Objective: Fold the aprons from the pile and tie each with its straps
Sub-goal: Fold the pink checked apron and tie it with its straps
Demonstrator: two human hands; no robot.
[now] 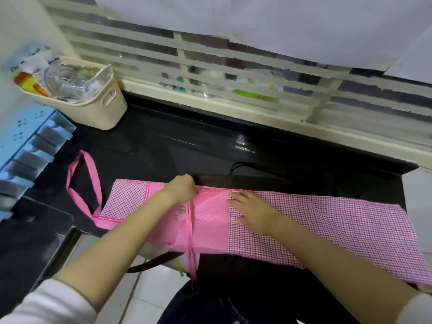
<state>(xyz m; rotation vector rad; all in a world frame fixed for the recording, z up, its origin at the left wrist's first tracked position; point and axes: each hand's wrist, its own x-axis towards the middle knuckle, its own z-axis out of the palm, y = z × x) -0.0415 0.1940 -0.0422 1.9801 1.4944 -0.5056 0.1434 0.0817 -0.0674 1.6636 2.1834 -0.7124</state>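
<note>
1. Black counter (163, 141) runs below a slatted window (210, 66) and carries everything; its near edge drops to a tiled floor.
2. The pink apron (304, 225) lies across the near part of the counter, folded into a long band running left to right. Its near middle sags past the counter's edge. If the weight holding it lifts, the slick fabric could slide off or the folds could spring open.
3. Dark fabric (268, 181) sits just beyond and partly under the apron, probably the next piece in the pile. Its thin dark straps lie close by, so a careless pull could snag them into the tie.
4. A beige basket (98, 101) stands at the far left, with a blue rack (30, 146) nearer on the left. Both are well apart from the work.
5. The right hand (251, 211) lies flat on the band with its fingers spread, pressing it down and gripping nothing.
6. The left hand (182, 187) curls over the apron's far edge where the waist strap (189, 230) begins, apparently pinching it; the exact pinch is hidden.
7. That strap crosses the band from far to near and hangs off the near edge. Tightening it now, with the band still at full length, would cinch an unfinished fold. A hard tug could bunch the middle.
8. The neck loop (81, 183) lies open at the left end. Left loose, it would trail out of the bundle.
</note>
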